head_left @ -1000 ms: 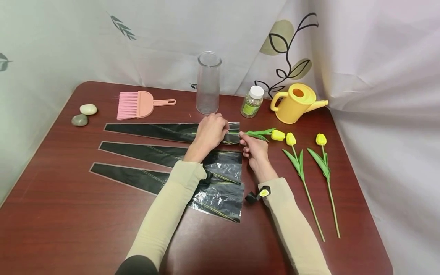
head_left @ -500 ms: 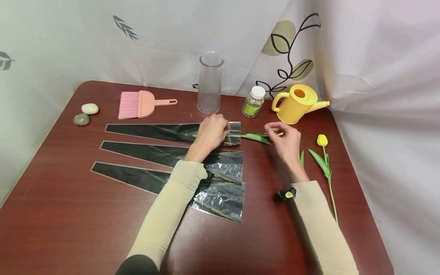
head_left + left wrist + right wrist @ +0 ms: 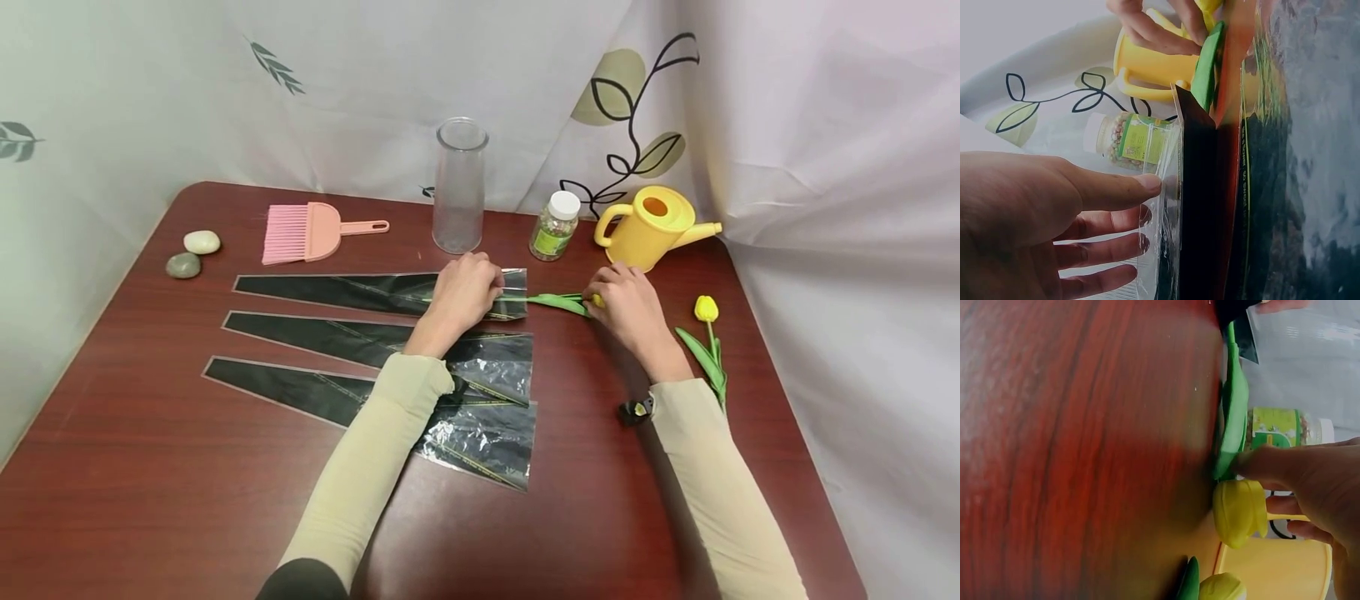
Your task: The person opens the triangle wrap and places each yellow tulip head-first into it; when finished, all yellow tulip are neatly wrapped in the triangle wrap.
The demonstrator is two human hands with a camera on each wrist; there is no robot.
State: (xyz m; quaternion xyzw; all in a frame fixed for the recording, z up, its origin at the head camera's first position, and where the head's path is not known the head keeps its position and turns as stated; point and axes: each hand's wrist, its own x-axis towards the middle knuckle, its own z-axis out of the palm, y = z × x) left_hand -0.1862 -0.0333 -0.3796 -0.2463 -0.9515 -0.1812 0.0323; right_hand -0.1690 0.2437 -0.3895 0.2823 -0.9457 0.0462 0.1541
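In the head view my left hand (image 3: 461, 296) pinches the open wide end of the topmost black-and-clear flower sleeve (image 3: 337, 290). Its thumb presses the clear film (image 3: 1169, 162) in the left wrist view, with the other fingers behind. A yellow tulip (image 3: 1235, 512) lies sideways, its stem inside that sleeve and its green leaves (image 3: 558, 304) outside. My right hand (image 3: 626, 304) holds this tulip just by its bloom, thumb at the stem under the petals. That hand and forearm mostly hide a second tulip (image 3: 1222, 589). A third tulip (image 3: 706, 308) lies farther right.
Two more sleeves, a middle one (image 3: 315, 333) and a lower one (image 3: 277, 387), lie below the first. Along the back stand a glass vase (image 3: 459, 196), a lidded jar (image 3: 553, 233) and a yellow watering can (image 3: 652, 221). A pink brush (image 3: 322, 232) and two stones (image 3: 201, 242) lie left.
My right hand has gone from the stem at the sleeve's mouth rightward to the bloom. The tulip has slid slightly left into the sleeve. My left hand stays where it was.
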